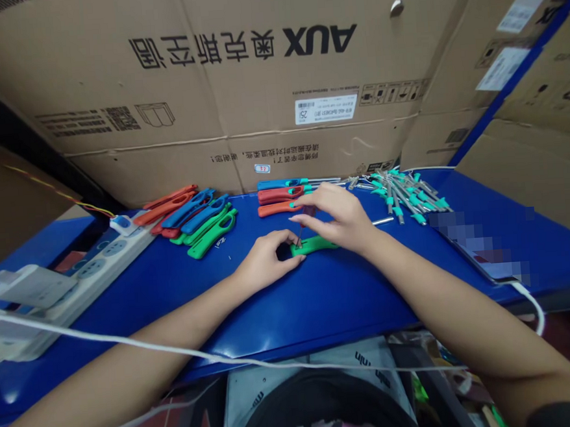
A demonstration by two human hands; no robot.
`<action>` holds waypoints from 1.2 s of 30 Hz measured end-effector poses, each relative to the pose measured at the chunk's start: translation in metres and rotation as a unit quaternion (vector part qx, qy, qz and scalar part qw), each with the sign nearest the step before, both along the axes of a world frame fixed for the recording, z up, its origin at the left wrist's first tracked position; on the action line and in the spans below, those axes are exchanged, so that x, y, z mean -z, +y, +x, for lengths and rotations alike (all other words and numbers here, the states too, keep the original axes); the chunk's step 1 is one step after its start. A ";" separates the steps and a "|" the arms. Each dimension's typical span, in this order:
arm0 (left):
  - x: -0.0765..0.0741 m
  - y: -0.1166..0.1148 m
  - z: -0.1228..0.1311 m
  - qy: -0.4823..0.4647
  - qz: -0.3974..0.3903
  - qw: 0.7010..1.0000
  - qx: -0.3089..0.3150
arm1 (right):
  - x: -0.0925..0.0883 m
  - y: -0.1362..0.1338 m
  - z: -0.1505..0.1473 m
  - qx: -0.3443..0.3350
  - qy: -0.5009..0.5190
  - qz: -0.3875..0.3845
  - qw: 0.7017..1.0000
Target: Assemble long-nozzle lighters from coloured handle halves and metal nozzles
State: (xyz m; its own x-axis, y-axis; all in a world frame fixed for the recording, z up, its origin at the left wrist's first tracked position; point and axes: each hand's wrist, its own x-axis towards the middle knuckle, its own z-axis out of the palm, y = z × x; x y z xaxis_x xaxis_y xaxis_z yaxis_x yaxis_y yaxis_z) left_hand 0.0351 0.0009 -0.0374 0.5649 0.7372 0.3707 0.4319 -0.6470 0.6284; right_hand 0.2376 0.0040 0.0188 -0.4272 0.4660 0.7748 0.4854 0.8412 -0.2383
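Note:
My left hand (267, 260) pinches the left end of a green lighter handle (316, 244) lying flat on the blue table. A thin metal rod (382, 221) sticks out to the right beyond my right hand. My right hand (340, 217) closes round a small screwdriver (308, 216) with a reddish handle. The screwdriver stands nearly upright, its tip at the left end of the green handle. Just behind lie a blue lighter (278, 184), a red lighter (280, 195) and an orange lighter (275, 209), side by side. My right hand partly hides their rods.
Blue, red and green handle shells (213, 235) are piled at left, with small screws (220, 242) near them. Metal rods with teal parts (405, 195) lie heaped at right, by a phone (478, 252). A power strip (107, 258) and white cable (177, 351) cross the left side.

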 end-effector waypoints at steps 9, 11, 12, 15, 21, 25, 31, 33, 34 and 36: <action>0.002 0.001 0.000 0.001 0.005 1.000 0.002 | 0.010 -0.001 -0.010 -0.091 0.030 -0.135 0.986; 0.002 0.001 0.000 -0.001 0.004 1.000 0.000 | 0.014 -0.001 -0.010 -0.066 0.049 -0.116 0.990; 0.002 0.001 0.000 -0.001 0.004 1.000 -0.001 | 0.015 0.000 -0.009 -0.049 0.056 -0.104 0.992; 0.001 0.000 0.001 0.000 0.001 1.000 0.001 | 0.014 -0.001 -0.007 -0.007 0.042 -0.047 0.998; 0.000 0.000 0.001 0.001 -0.005 1.000 0.005 | 0.009 -0.003 -0.010 -0.065 0.062 -0.106 0.990; 0.000 0.000 0.001 0.004 -0.006 1.000 0.004 | 0.010 0.000 -0.007 -0.019 0.091 -0.048 0.995; 0.000 0.000 0.001 0.002 -0.002 1.000 0.003 | 0.007 -0.002 -0.007 -0.050 0.032 -0.032 0.998; 0.000 0.000 0.001 0.000 -0.001 1.000 0.003 | 0.008 -0.003 -0.010 -0.065 0.050 -0.073 0.994; 0.000 0.000 0.001 -0.002 0.000 1.000 0.003 | 0.009 -0.003 -0.011 -0.064 0.063 -0.078 0.993; 0.000 0.000 0.001 -0.003 0.001 1.000 0.006 | 0.011 -0.002 -0.012 -0.045 0.078 -0.053 0.994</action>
State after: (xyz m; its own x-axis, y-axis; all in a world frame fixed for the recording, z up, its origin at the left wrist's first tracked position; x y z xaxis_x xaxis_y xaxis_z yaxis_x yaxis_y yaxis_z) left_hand 0.0357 0.0009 -0.0374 0.5706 0.7303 0.3755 0.4207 -0.6526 0.6302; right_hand 0.2259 0.0017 0.0075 -0.3492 0.5139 0.7835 0.3589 0.8458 -0.3948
